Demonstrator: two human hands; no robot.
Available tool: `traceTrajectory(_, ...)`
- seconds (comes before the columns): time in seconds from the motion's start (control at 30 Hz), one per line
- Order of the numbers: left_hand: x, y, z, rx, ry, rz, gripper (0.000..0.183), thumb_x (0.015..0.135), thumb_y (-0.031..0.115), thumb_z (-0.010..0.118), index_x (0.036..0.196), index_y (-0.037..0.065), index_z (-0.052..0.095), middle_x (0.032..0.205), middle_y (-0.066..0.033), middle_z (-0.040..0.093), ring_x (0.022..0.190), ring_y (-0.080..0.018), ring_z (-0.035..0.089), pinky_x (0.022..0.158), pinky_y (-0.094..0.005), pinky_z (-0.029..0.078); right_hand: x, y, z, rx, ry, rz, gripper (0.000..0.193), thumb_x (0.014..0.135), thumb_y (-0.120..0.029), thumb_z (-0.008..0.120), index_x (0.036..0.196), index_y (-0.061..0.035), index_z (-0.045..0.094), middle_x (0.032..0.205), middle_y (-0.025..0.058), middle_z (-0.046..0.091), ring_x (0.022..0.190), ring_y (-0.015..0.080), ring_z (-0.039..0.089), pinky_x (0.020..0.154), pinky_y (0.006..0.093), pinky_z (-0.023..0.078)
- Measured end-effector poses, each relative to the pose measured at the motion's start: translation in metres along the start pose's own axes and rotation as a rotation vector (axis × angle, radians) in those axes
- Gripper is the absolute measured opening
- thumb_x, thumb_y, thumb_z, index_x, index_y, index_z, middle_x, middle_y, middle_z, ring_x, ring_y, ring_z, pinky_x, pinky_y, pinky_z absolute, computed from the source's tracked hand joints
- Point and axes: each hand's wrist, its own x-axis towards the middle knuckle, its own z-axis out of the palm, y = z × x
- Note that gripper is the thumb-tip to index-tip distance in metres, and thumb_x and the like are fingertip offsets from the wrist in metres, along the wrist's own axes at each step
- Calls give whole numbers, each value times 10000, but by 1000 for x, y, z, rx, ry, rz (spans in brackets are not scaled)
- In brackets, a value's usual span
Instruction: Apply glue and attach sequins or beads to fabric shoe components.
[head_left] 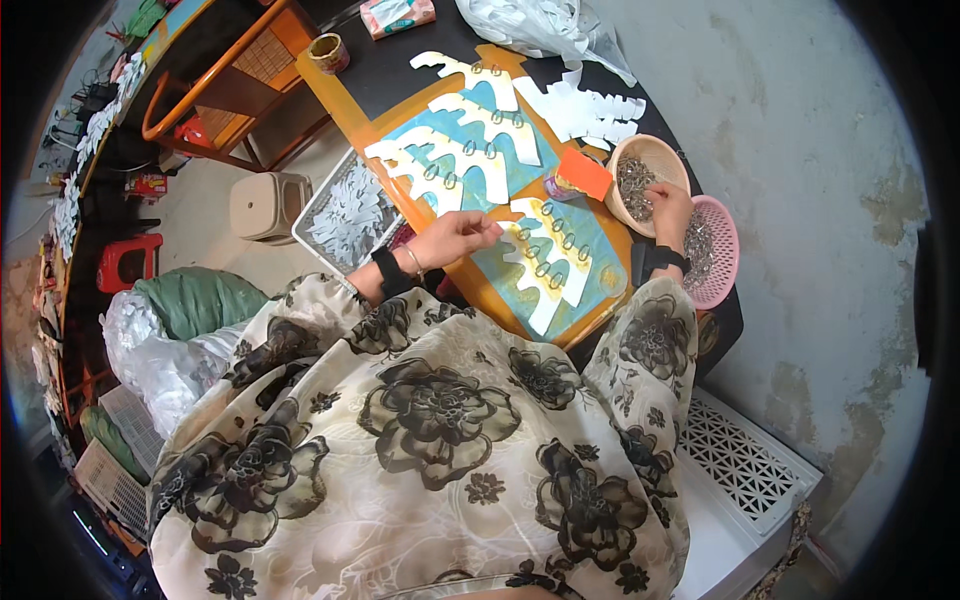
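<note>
My right hand [670,210] reaches into a peach-coloured basket [677,152] of small metal pieces [633,185], its fingers drawn together among them. What they pinch is too small to make out. My left hand [455,240] hovers at the near left of a blue work board [590,318] edged with orange tape, fingertips together beside the nearest white cut-outs. Anything between them cannot be made out. Those scalloped white cut-outs [575,285] carry yellowish smears and several metal rings [569,240]. Farther up the board lie more white cut-outs [490,165] with rings in pairs.
A pink basket [733,245] of metal pieces stands right of my right wrist. An orange card [585,174] leans over a small tin [558,187]. Plain white cut-outs [590,108] lie behind. A crate [305,232] of white pieces and a stool [268,208] are left; a wall [820,200] is right.
</note>
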Motion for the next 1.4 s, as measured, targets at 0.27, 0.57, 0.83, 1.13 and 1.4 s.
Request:
traceTrajectory(0.27, 32, 67, 22, -786, -169, -273, 401, 986, 313, 580, 1248, 13, 532, 1190, -145, 617, 1087, -256, 636, 957, -368, 532, -30, -47, -34, 459, 213, 10, 146, 828, 65, 693, 973, 68, 708, 867, 106, 719, 705, 139, 677, 626, 229, 556)
traceTrajectory(0.57, 78, 87, 6, -1223, -513, -406, 646, 953, 584, 484, 1270, 21, 491, 1145, -166, 597, 1099, -369, 600, 970, -488, 502, -149, -190, 33, 363, -9, -423, 167, 790, 94, 652, 916, 17, 729, 982, 90, 675, 842, 180, 653, 731, 275, 529)
traceTrajectory(0.83, 46, 69, -81, -1355, -365, -420, 270, 1019, 211, 510, 1204, 15, 512, 1127, -138, 598, 970, -213, 644, 852, -372, 587, -164, -255, 117, 175, 85, -585, 225, 692, 64, 727, 890, -38, 758, 909, 58, 622, 925, 226, 571, 743, 329, 511)
traceTrajectory(1.13, 16, 69, -215, -959, -148, -290, 357, 1016, 360, 514, 1130, 27, 574, 1044, -79, 625, 892, -159, 670, 810, -326, 615, -141, -360, 209, 299, -40, -354, 135, 688, 13, 764, 808, -13, 709, 809, 67, 632, 775, 229, 599, 688, 335, 509)
traceTrajectory(1.4, 26, 71, -278, -858, -58, -375, 354, 1003, 364, 538, 1140, 39, 556, 1051, -63, 626, 853, -135, 669, 820, -326, 613, -115, -401, 249, 361, -30, -438, 85, 717, 18, 767, 775, -3, 707, 805, 57, 627, 776, 185, 616, 624, 286, 519)
